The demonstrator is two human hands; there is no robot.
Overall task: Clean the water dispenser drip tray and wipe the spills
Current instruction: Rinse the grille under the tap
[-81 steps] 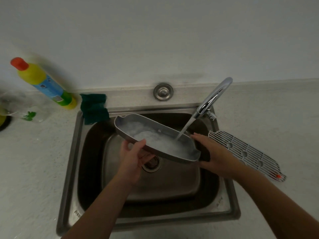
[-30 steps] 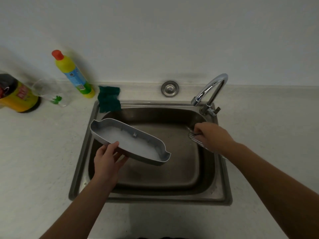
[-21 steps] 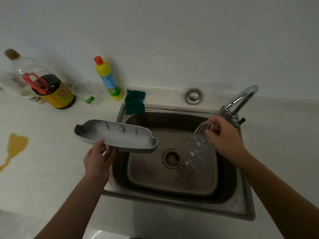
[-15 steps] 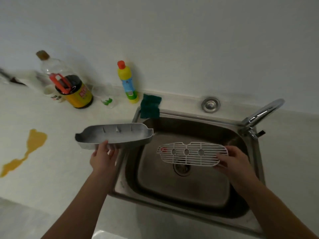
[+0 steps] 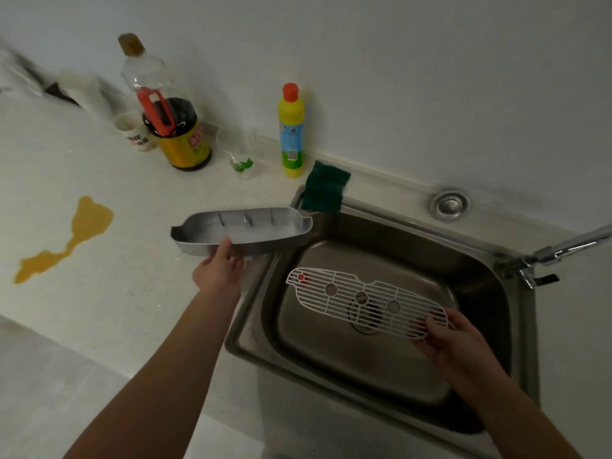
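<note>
My left hand (image 5: 219, 271) grips the near rim of the grey drip tray (image 5: 243, 228), thumb on top, and holds it level above the counter just left of the sink (image 5: 473, 250). My right hand (image 5: 453, 339) pinches the right end of the white slotted grate (image 5: 362, 301), which hangs flat over the sink basin. The grate has three round holes and a red dot at its left end. An orange-yellow spill (image 5: 71, 238) lies on the white counter at the left.
A green sponge (image 5: 326, 188) sits on the sink's back-left corner. A yellow detergent bottle (image 5: 291, 130), a clear cup (image 5: 240, 154), a dark sauce bottle (image 5: 175, 130) and a white cup (image 5: 134, 130) stand along the wall. The faucet (image 5: 559, 248) reaches in from the right.
The water has stopped running. My left hand carried the tray left out of the sink to above the counter. My right hand picked up the grate and brought it over the basin.
</note>
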